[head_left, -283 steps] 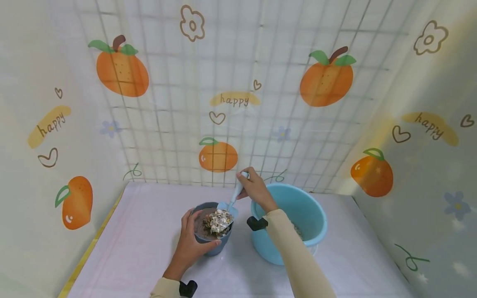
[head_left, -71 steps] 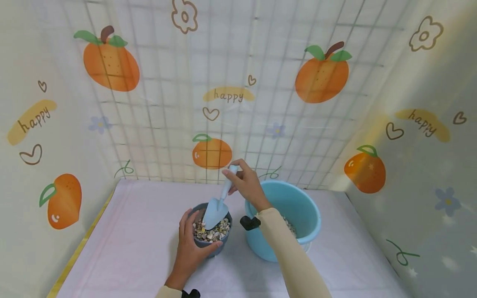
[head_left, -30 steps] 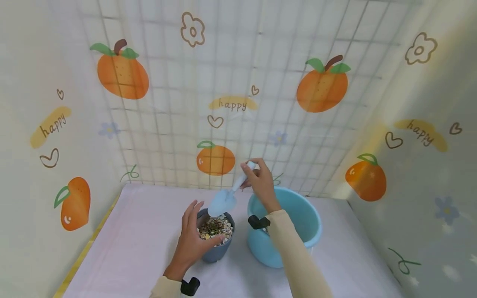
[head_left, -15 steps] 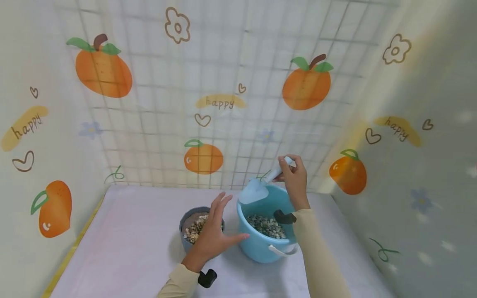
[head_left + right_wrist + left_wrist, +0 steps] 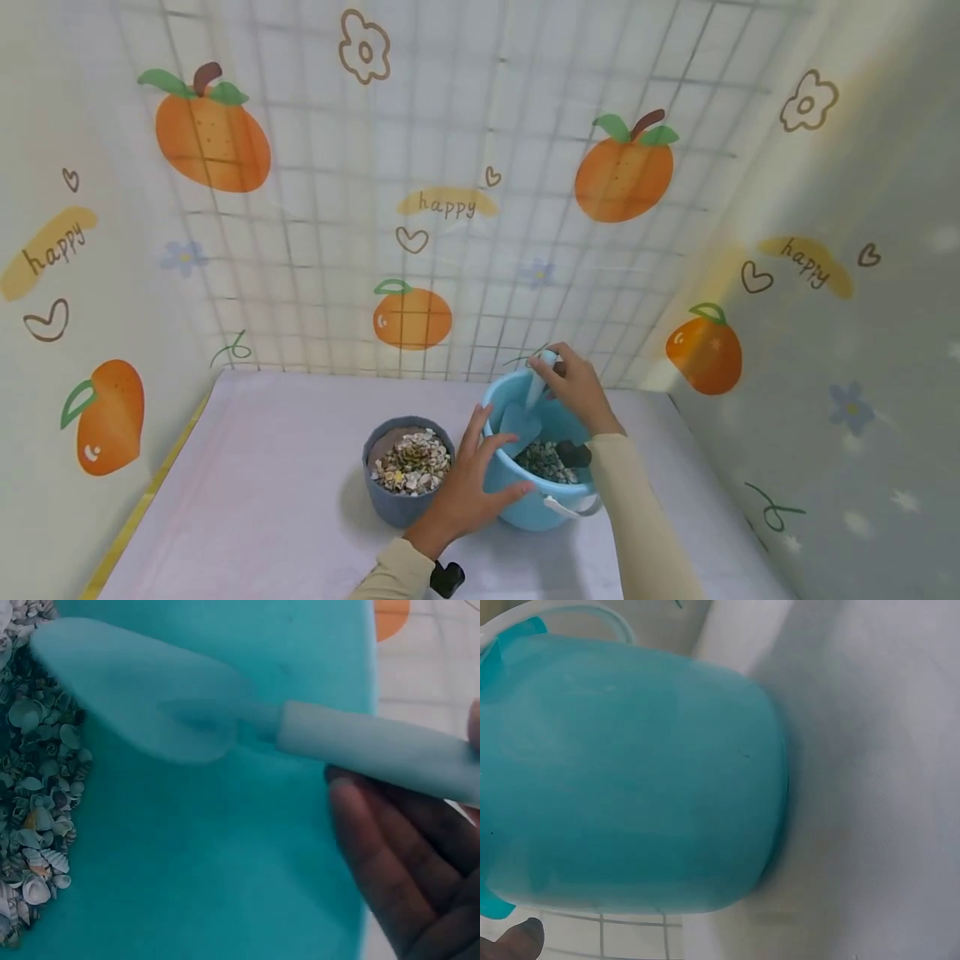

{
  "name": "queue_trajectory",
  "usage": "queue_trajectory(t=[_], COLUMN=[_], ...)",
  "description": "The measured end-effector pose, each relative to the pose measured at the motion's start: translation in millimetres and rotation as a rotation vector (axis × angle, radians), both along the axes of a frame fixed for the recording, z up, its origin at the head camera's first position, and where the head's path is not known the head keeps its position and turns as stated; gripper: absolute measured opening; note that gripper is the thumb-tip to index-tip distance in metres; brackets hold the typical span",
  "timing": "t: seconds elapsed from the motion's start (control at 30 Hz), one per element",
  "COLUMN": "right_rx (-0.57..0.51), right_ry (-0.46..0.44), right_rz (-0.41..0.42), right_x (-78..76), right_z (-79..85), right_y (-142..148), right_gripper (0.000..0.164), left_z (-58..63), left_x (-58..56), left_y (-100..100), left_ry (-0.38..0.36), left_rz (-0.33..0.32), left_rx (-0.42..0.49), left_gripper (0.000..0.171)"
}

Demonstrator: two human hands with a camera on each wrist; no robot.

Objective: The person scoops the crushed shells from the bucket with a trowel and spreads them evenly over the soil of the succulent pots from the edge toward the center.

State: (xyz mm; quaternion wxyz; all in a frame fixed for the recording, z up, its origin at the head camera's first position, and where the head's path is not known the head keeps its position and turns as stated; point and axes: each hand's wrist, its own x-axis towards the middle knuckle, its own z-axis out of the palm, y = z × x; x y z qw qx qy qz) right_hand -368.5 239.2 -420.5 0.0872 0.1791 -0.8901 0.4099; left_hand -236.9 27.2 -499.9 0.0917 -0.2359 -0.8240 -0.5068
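My right hand (image 5: 581,392) grips the handle of a light blue hand trowel (image 5: 521,423), its blade lowered inside the light blue bucket (image 5: 534,510). In the right wrist view the trowel's blade (image 5: 135,690) slants toward a bed of small seashells (image 5: 41,795), its tip close to them. My left hand (image 5: 476,492) is at the bucket's near left side, fingers spread; whether it touches the rim I cannot tell. In the left wrist view the bucket's wall (image 5: 645,772) fills much of the frame, with one fingertip (image 5: 521,937) at the corner.
A grey-blue flower pot (image 5: 397,507) with shells (image 5: 416,458) on top stands left of the bucket, behind my left forearm. The bucket's white handle (image 5: 570,507) hangs at its front. A wire grid (image 5: 330,275) behind printed sheeting closes off the white-covered table (image 5: 255,500).
My left hand has let go of the pot and moved right to the bucket. My right hand has carried the trowel from over the pot down into the bucket. Shells now cover much of the pot.
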Motion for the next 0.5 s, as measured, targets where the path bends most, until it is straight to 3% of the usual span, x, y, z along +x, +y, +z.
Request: queue_trajectory(t=[0.1, 0.27, 0.5], right_rx=[0.05, 0.135, 0.138], right_ry=[-0.017, -0.025, -0.062], right_rz=[0.01, 0.047, 0.062], right_x=[0.3, 0.8, 1.8], right_z=[-2.3, -4.4, -7.4], right_y=[1.2, 2.6, 2.7], right_gripper=[0.032, 0.034, 0.026], left_z=[-4.3, -8.1, -10.7], left_x=[-1.6, -1.8, -2.3], left_y=[1.3, 2.8, 4.9], left_ry=[0.012, 0.057, 0.089], left_rz=[0.012, 0.032, 0.053], left_rx=[0.01, 0.023, 0.016], left_gripper=[0.05, 0.044, 0.043])
